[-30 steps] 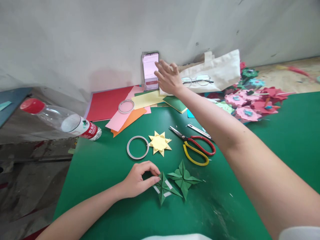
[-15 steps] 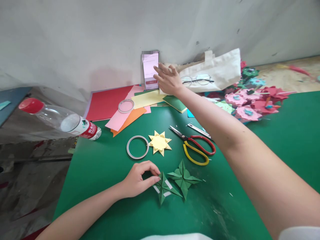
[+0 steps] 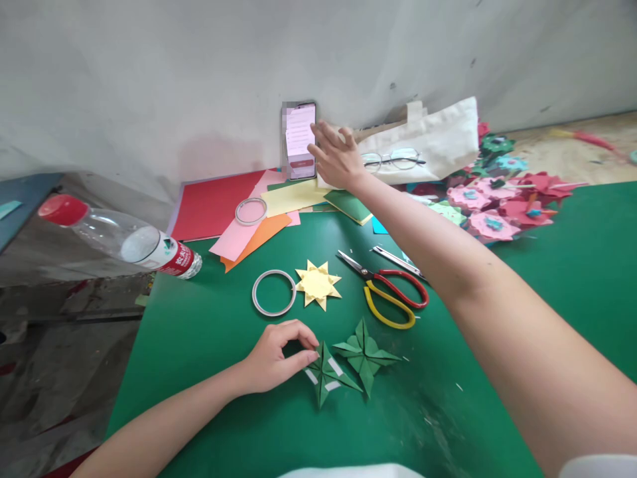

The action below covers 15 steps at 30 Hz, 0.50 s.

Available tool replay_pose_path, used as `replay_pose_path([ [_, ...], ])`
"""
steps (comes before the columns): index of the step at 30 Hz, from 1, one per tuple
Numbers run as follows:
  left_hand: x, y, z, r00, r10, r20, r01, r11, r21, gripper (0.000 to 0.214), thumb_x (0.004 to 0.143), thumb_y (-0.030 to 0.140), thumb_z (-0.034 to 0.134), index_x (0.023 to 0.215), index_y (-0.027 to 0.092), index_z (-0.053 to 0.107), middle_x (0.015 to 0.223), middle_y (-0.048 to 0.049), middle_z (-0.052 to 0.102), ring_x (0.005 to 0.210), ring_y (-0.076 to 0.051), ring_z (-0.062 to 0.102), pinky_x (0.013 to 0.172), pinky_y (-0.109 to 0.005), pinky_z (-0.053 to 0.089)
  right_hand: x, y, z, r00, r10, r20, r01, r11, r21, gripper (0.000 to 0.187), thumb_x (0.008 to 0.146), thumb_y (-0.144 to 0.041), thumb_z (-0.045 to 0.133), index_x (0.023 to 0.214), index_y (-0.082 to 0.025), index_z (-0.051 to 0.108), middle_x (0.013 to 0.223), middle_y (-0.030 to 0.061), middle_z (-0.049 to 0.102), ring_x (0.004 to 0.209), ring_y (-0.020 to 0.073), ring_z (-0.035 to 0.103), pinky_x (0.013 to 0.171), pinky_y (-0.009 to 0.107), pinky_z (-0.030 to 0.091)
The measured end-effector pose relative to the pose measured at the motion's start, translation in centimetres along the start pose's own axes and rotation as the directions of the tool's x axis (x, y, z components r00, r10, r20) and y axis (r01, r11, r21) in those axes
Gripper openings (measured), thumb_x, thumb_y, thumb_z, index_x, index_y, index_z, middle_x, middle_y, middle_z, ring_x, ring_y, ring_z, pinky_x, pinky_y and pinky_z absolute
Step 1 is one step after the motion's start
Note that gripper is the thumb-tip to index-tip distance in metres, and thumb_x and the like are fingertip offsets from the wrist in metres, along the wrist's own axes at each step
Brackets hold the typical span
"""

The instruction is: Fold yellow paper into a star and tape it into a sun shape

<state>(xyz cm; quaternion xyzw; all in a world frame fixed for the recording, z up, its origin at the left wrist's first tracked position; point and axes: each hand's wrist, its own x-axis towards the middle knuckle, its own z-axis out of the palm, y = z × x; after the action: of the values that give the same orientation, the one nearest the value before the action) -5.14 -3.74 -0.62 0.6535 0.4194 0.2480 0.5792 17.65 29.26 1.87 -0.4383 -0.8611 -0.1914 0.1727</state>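
My left hand (image 3: 282,356) pinches one point of a green folded paper star (image 3: 326,375) that has white tape strips on it. Beside that star, on the right, lies a second green paper star (image 3: 365,355) without visible tape. My right hand (image 3: 336,154) is stretched out at the back, fingers spread, its fingertips at the right edge of an upright phone (image 3: 300,139); whether they touch the screen I cannot tell. Behind the green stars lie a yellow paper star (image 3: 318,284) and a tape roll (image 3: 255,303).
Scissors (image 3: 393,295) and a utility knife (image 3: 397,259) lie right of centre. Coloured paper sheets (image 3: 213,206), a second tape roll (image 3: 237,216), a bottle (image 3: 144,245), a cloth bag (image 3: 448,143) with glasses (image 3: 393,160) and paper flowers (image 3: 492,226) surround the green table (image 3: 209,332).
Lines of text have appeared or shifted on the phone screen. My right hand has moved very slightly; my left hand and the green stars stay in place.
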Motion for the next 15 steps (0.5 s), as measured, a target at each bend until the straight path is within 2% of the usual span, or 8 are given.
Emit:
replay_pose_path([
  [8,0.09,-0.05,0.0,1.0,0.003,-0.004,-0.003,1.0,-0.002,0.011,0.085,0.025,0.067,0.09,0.016,0.067,0.086,-0.0028,0.069,0.081,-0.012,0.064,0.075,-0.021,0.048,-0.05,0.14,0.53,1.0,-0.018,-0.015,0.018,1.0,-0.006,0.05,0.095,-0.02,0.02,0.138,-0.015,0.046,0.162,0.0138,0.023,0.151,0.0271,0.019,0.11,0.062,0.03],
  [15,-0.04,0.0,0.06,1.0,0.005,-0.001,-0.005,1.0,-0.004,0.01,0.085,0.025,0.067,0.09,0.017,0.067,0.086,-0.0026,0.069,0.081,-0.012,0.064,0.076,-0.022,0.048,-0.37,0.08,0.32,0.999,-0.025,-0.021,0.025,0.999,0.021,0.048,0.095,-0.018,0.026,0.137,-0.016,0.047,0.161,0.0126,0.026,0.15,0.0277,0.023,0.111,0.06,0.031],
])
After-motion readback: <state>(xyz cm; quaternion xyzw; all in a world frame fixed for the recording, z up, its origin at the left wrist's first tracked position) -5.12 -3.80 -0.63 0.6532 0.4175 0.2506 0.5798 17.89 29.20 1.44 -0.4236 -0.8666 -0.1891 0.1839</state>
